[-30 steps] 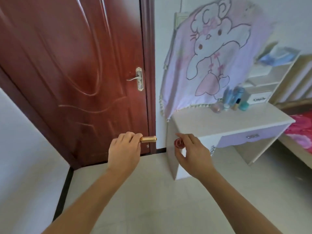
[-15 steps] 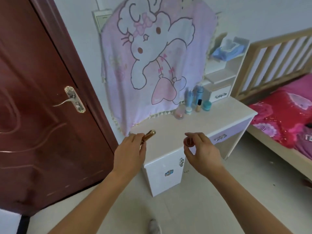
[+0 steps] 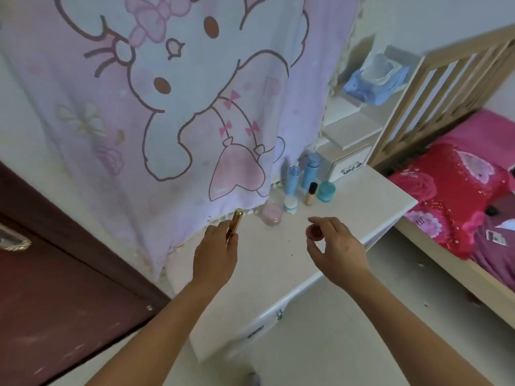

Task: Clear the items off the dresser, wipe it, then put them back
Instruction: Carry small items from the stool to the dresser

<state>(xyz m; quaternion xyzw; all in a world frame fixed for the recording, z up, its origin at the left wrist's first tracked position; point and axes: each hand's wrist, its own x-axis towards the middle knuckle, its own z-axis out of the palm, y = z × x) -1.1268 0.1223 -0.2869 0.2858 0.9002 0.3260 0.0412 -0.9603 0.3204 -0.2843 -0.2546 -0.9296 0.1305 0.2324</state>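
Note:
My left hand [image 3: 216, 253] grips a slim gold tube [image 3: 235, 222] that sticks up past my fingers, above the left part of the white dresser top [image 3: 278, 263]. My right hand [image 3: 335, 247] pinches a small round reddish jar [image 3: 314, 232] over the middle of the top. At the back of the dresser stand a pink jar [image 3: 272, 213], a small white jar [image 3: 290, 204], two blue bottles [image 3: 292, 179] [image 3: 310, 169], a tan tube with a black cap [image 3: 310, 194] and a teal jar [image 3: 326, 191].
A pink cartoon cloth [image 3: 178, 101] hangs over the mirror behind the dresser. Small white drawers and shelves [image 3: 349, 151] with a blue tissue pack [image 3: 376, 79] stand at the back right. A bed with red bedding [image 3: 457, 196] is to the right, a dark red door [image 3: 55, 288] to the left.
The view has swung from the door to the dresser and come closer. Both hands, still holding the tube and the jar, are now over the dresser top.

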